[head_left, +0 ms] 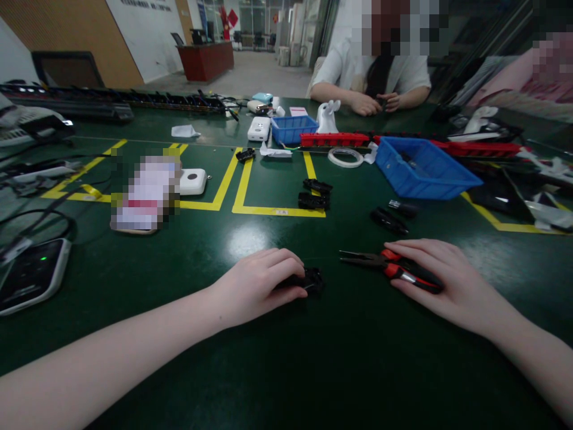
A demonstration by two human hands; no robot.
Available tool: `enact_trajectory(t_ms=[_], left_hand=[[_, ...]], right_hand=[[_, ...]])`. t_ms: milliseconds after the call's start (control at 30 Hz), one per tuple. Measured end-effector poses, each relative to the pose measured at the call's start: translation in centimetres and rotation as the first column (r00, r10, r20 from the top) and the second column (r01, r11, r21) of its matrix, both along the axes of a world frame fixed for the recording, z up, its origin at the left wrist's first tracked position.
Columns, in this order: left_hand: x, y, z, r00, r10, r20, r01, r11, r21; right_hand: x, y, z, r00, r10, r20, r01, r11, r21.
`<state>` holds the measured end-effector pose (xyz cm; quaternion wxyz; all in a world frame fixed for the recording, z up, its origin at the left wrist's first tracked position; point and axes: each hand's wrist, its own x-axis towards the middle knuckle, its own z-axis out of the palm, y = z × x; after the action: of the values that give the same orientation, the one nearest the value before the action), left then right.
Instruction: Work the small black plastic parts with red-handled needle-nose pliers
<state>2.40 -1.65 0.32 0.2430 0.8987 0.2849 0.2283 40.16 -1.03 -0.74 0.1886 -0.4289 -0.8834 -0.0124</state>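
My left hand is closed around a small black plastic part, which pokes out past the fingertips just above the green table. To the right, my right hand grips long-nose pliers with red and black handles. Their thin jaws are slightly apart and point left toward the black part, without touching it. Beyond the pliers lie a black part and a dark cylindrical piece. Two more black parts rest near the yellow tape, farther back.
A blue bin stands back right, with a smaller blue bin farther away. A tape roll lies between them. At left are a phone, a white box and cables. Across the table sits a person, hands together.
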Motion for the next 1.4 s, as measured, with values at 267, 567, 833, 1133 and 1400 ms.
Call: enact_trajectory(t_ms=[267, 567, 833, 1133, 1400], left_hand=[[0.0, 0.0, -0.2, 1.000, -0.013, 0.009, 0.013, 0.998, -0.057], [0.1, 0.0, -0.2, 0.999, -0.038, 0.020, 0.039, 0.994, -0.099], [0.4, -0.3, -0.4, 0.995, -0.045, -0.091, 0.043, 0.999, -0.020], [0.2, 0.0, -0.2, 0.986, -0.099, -0.136, 0.108, 0.992, 0.059], [0.0, -0.1, 0.3, 0.987, -0.115, -0.111, 0.123, 0.990, 0.067]], right_hand=[[-0.1, -0.3, 0.5, 1.000, 0.002, -0.002, -0.002, 0.999, 0.048], [-8.3, -4.4, 1.9, 0.950, 0.299, 0.091, -0.312, 0.912, 0.267], [-14.1, -3.2, 1.4, 0.936, 0.327, 0.126, -0.350, 0.895, 0.276], [-13.8, -3.6, 1.4, 0.944, 0.329, -0.030, -0.320, 0.933, 0.165], [-13.3, -3.4, 2.0, 0.955, 0.292, 0.045, -0.295, 0.946, 0.135]])
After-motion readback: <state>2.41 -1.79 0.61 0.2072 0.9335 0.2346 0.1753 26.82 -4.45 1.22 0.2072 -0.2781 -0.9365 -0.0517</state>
